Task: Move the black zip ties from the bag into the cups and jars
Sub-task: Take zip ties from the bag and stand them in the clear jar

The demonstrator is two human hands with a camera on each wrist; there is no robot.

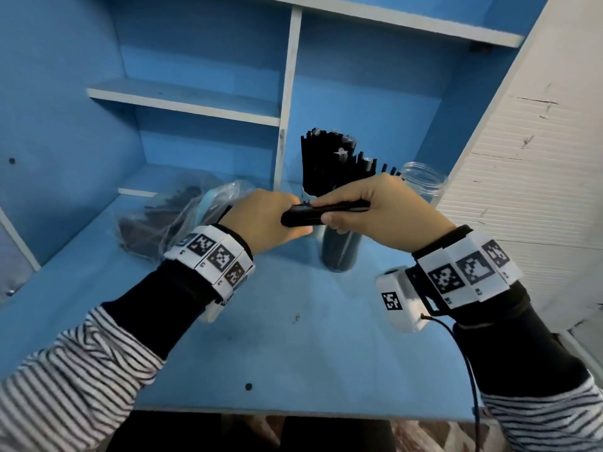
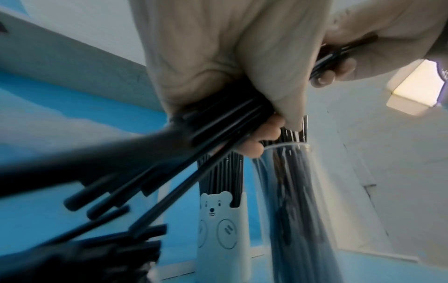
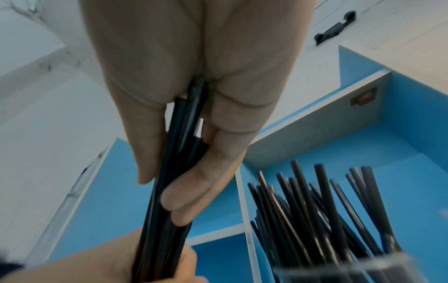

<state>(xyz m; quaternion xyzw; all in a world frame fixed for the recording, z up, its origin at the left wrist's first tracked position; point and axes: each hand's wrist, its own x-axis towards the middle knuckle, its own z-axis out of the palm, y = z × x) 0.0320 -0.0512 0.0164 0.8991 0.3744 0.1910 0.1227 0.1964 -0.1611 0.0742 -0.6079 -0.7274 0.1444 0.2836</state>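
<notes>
Okay, from my remote seat: both hands meet above the blue desk [image 1: 293,347], sharing one bundle of black zip ties [image 1: 321,213] held roughly level. My left hand [image 1: 261,220] wraps its curled fingers round the bundle's left end; in the left wrist view the ties fan out loose below the fist [image 2: 150,183]. My right hand [image 1: 375,207] pinches the other end between thumb and fingers, and the right wrist view shows the fingers [image 3: 194,183] closed flat along the ties. Bundle hangs just in front of and above the clear cup [image 1: 341,249], which stands on the desk packed dark with zip ties. Behind that cup is a white bear-print cup [image 2: 223,229], also stuffed with upright zip ties [image 1: 326,158] that stick out well above its rim; in the head view the cup itself is mostly hidden by the hands. To the right, near the white wall panel [image 1: 528,190], stands a clear plastic jar [image 1: 422,181]; I cannot tell if anything is inside it. Clear plastic bag [image 1: 169,216] lies crumpled on the desk at left, just beyond the left wrist, with more black zip ties inside, blurred. Blue shelf unit with white edges [image 1: 288,93] backs the desk. Both wrists wear white marker bands [image 1: 212,256], and a cable [image 1: 470,370] trails from the right one.
</notes>
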